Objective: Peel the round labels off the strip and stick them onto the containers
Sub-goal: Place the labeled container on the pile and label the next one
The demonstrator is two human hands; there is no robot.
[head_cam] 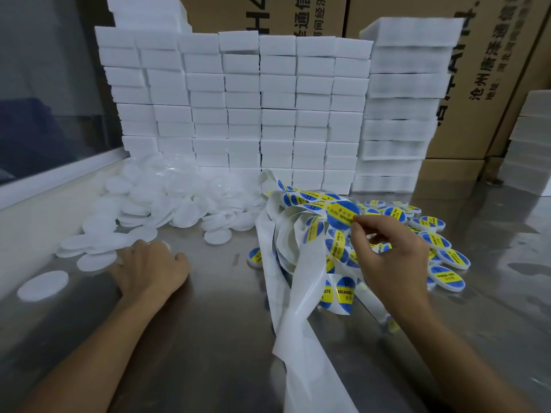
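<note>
Peeling is under way: the right hand (387, 257) is pinching a round blue-and-yellow label (343, 214) by its edge, holding it above the tangled strip (301, 293). The left hand (149, 266), fingers curled, is reaching down onto a white container (97, 260) at the near left (whether gripped, one cannot tell). Next, judging by the task, the label is needing to be carried leftward, well across the steel table (214, 338), and pressed flat.
</note>
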